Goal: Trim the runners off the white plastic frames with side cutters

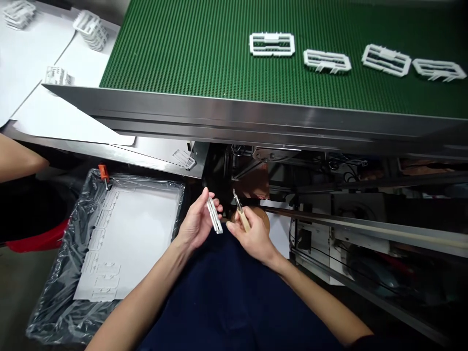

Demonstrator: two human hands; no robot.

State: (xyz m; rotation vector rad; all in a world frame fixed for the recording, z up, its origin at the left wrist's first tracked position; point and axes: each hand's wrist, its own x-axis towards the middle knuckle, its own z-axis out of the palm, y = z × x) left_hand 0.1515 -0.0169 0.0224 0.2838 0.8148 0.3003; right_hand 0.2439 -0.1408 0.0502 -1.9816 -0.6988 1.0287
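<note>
My left hand is closed round a narrow white plastic part, which is tilted with its lower end sticking out below the fingers. To its right, my right hand grips a small cutting tool with beige handles, its metal tip pointing up and slightly left. The tool and the white part are apart. Several similar white plastic frames lie on the green conveyor belt above my hands.
A metal rail edges the belt. At left, a bin lined with black plastic holds white sheets and frames. White part stacks stand on the upper-left table. Another person's arm enters at far left. Metal bars and machinery are at right.
</note>
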